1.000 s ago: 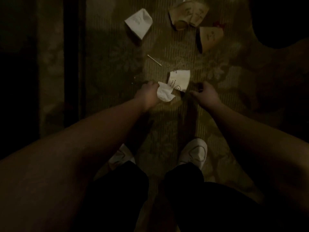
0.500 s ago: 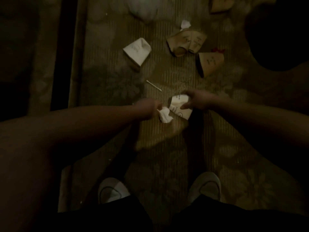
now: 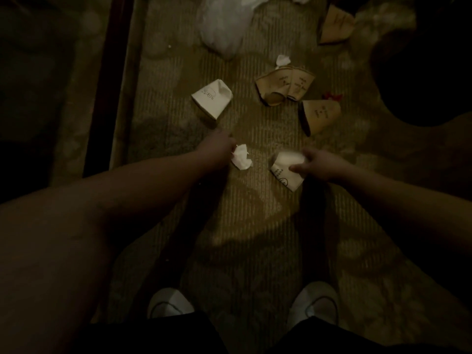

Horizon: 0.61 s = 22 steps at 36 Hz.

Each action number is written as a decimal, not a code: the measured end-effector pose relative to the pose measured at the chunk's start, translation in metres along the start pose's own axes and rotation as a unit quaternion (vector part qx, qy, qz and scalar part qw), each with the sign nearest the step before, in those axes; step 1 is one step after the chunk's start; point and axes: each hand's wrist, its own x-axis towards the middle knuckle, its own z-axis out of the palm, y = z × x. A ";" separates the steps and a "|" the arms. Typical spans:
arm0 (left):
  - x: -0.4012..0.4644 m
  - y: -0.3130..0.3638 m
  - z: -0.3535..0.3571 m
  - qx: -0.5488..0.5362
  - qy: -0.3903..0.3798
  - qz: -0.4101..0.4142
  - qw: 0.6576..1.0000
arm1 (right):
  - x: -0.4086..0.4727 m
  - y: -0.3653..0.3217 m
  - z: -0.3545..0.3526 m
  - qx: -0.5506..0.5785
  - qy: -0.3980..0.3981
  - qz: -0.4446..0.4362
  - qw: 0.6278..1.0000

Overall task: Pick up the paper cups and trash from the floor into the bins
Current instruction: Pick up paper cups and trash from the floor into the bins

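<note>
My left hand [image 3: 217, 149] grips a crumpled white tissue [image 3: 241, 159] just above the carpet. A white paper cup [image 3: 284, 168] is held on its side in my right hand [image 3: 314, 163], fingers curled over its rim. Another white cup [image 3: 212, 99] lies on the carpet beyond my left hand. Farther off lie two crushed brown cups [image 3: 284, 86], a single brown cup [image 3: 320, 116] and one more brown cup [image 3: 334, 25] at the top right. A small white scrap [image 3: 282, 60] sits beyond the crushed pair.
A white plastic bag [image 3: 224, 26] lies at the top centre. A round dark bin [image 3: 424, 72] stands at the right. A dark wooden edge [image 3: 107, 85] runs along the left of the patterned carpet [image 3: 245, 226]. My white shoes [image 3: 169, 302] stand below.
My right hand reached in and took hold of the white cup, then drew it to the right. My left hand kept the tissue and moved forward past where the thin stick lay.
</note>
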 end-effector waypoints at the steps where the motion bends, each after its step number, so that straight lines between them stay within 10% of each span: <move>1: 0.001 0.001 0.000 0.008 -0.001 -0.003 1.000 | 0.000 -0.001 0.001 -0.002 0.001 0.000 1.000; 22: 0.012 0.005 0.004 0.020 -0.055 0.000 0.998 | 0.005 0.004 0.002 -0.018 -0.012 0.006 1.000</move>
